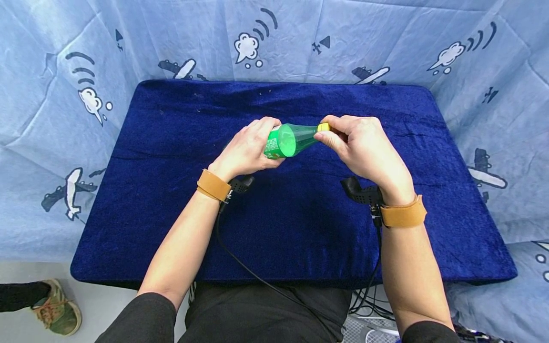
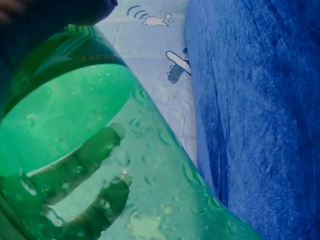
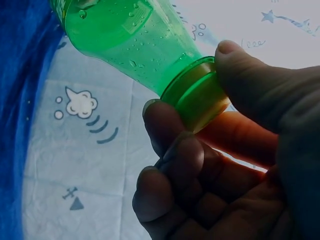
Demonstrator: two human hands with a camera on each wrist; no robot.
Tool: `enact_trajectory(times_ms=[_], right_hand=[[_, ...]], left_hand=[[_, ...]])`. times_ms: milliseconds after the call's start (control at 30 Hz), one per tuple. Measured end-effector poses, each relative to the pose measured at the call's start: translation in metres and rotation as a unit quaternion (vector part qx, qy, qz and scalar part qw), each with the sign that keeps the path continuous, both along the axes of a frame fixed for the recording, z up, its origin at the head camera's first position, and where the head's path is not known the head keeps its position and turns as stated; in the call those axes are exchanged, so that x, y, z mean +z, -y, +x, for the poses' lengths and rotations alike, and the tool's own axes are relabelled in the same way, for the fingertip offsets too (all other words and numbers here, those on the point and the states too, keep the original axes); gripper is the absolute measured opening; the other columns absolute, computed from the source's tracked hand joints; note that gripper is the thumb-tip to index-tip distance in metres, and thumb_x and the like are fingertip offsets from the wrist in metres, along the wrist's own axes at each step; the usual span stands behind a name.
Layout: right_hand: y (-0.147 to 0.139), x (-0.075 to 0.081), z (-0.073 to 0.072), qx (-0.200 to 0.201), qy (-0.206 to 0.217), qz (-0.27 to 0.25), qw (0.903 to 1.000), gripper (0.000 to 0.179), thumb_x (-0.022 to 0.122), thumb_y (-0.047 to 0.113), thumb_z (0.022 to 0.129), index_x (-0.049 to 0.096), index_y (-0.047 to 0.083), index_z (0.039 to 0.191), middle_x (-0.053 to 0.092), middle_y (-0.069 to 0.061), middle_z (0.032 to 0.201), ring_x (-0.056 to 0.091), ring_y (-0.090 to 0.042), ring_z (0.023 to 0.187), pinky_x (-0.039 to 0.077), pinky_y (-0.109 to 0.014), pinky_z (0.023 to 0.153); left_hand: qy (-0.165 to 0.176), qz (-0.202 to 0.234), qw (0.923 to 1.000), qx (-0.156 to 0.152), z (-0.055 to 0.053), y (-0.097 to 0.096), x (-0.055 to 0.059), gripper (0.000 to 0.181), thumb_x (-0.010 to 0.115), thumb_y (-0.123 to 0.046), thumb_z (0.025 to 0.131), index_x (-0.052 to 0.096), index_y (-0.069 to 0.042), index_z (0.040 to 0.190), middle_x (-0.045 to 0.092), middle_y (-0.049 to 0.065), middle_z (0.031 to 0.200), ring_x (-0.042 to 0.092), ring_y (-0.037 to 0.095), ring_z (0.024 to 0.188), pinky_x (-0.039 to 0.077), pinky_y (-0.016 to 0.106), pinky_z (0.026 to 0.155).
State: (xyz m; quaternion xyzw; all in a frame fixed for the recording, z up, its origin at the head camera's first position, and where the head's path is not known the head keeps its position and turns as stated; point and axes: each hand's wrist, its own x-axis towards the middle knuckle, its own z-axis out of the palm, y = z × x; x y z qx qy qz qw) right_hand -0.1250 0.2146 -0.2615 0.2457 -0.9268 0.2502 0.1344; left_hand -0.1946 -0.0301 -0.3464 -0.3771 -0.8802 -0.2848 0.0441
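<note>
Above the table, a green see-through plastic bottle [image 1: 301, 136] is held on its side, its neck pointing right. My left hand [image 1: 248, 148] grips its body around the green label; in the left wrist view, fingertips [image 2: 107, 142] show through the bottle wall [image 2: 165, 175], which carries droplets. At the other end, my right hand [image 1: 370, 148] pinches the yellow cap [image 1: 323, 127] between thumb and fingers. The right wrist view shows that cap [image 3: 210, 107] on the neck, against the bottle's flared ring. Liquid inside appears near the label end. Part of the label is hidden by my left hand.
A dark blue velvet cloth covers the table [image 1: 274, 228]. Light blue printed curtains [image 1: 291, 43] hang around its back and sides. Black cables [image 1: 257, 276] run from the wrist cameras past the front edge. A shoe [image 1: 55, 309] shows at lower left.
</note>
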Motion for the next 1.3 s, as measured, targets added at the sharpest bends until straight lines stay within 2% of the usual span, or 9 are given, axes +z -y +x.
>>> enact_trajectory(times_ms=[400,700,1100,1300], right_hand=[[0.0000,-0.0016,0.0004,0.014,-0.020,0.010,0.9997,0.008,0.074,0.014,0.096,0.071,0.007,0.094,0.056,-0.003,0.071,0.044,-0.014,0.061,0.030,-0.022,0.056],[-0.0001,-0.0028,0.0006,0.025,-0.029,0.005,0.9993,0.010,0.076,0.011,0.093,0.072,0.004,0.100,0.054,-0.005,0.073,0.045,-0.016,0.064,0.032,-0.023,0.060],[0.0005,-0.0039,0.0010,0.032,-0.039,-0.004,0.9987,0.016,0.079,0.010,0.090,0.074,0.004,0.105,0.059,-0.006,0.077,0.049,-0.014,0.068,0.034,-0.020,0.063],[0.0022,-0.0042,-0.0010,0.017,-0.032,-0.014,0.9992,0.012,0.075,0.011,0.095,0.074,0.005,0.105,0.058,-0.006,0.076,0.047,-0.014,0.067,0.033,-0.021,0.061]], left_hand=[[0.005,-0.003,1.0000,-0.001,-0.0009,0.0014,-0.0023,0.069,0.085,-0.030,0.081,0.051,-0.002,0.135,0.061,0.015,0.127,0.059,0.030,0.111,0.047,0.047,0.101],[-0.004,0.009,0.9999,-0.009,-0.0007,0.0027,-0.0027,0.067,0.085,-0.031,0.080,0.053,-0.002,0.131,0.063,0.014,0.123,0.060,0.031,0.109,0.048,0.047,0.099],[0.010,0.013,0.9997,-0.016,-0.0009,0.0043,-0.0019,0.066,0.085,-0.030,0.081,0.053,-0.002,0.131,0.063,0.014,0.122,0.060,0.030,0.108,0.049,0.046,0.098],[0.028,0.015,0.9994,-0.010,-0.0010,0.0049,-0.0001,0.067,0.085,-0.030,0.081,0.053,-0.002,0.132,0.063,0.014,0.122,0.060,0.030,0.109,0.049,0.045,0.099]])
